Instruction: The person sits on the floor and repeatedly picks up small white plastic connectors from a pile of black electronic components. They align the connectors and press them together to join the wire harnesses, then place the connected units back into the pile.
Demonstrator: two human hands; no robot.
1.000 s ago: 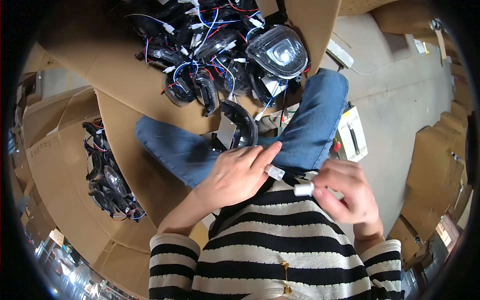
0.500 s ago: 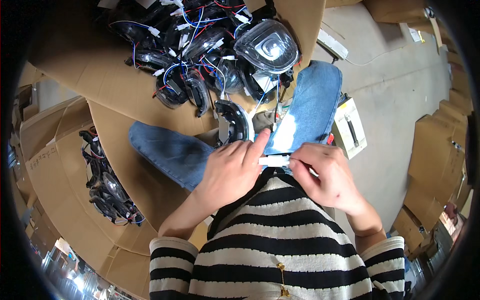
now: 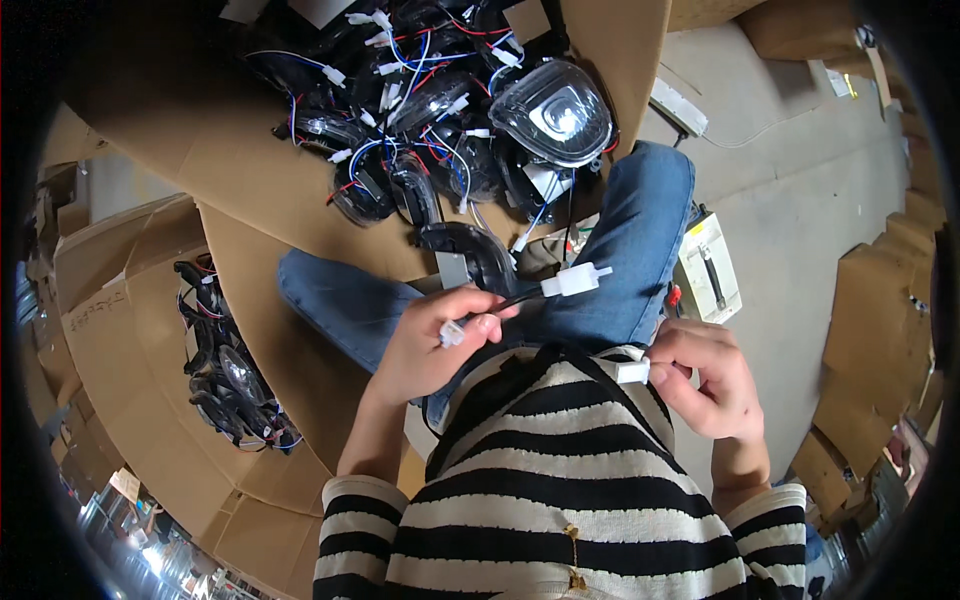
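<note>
Held the left hand (image 3: 418, 340) toward eight o'clock from mid-view, with fingers curled and pinching a dark lead (image 3: 520, 298). Had a white plug (image 3: 572, 281) jutting from that lead toward three o'clock, and a small white connector (image 3: 452, 334) by the thumb; could not tell whether on the same lead. Bent the right hand (image 3: 718, 382) inward near four o'clock, thumb and forefinger pinching a white block connector (image 3: 630, 372), apart from the plug.

Had a curved black housing (image 3: 475, 245) at twelve, standing between the left fingers and a large carton (image 3: 620, 60) heaped with wired black lamps (image 3: 360, 195). Saw a clear lamp (image 3: 555, 112) at one, a power strip (image 3: 680, 108) between one and two, a cream box (image 3: 700, 250) at three, and a second carton (image 3: 115, 300) toward nine.
</note>
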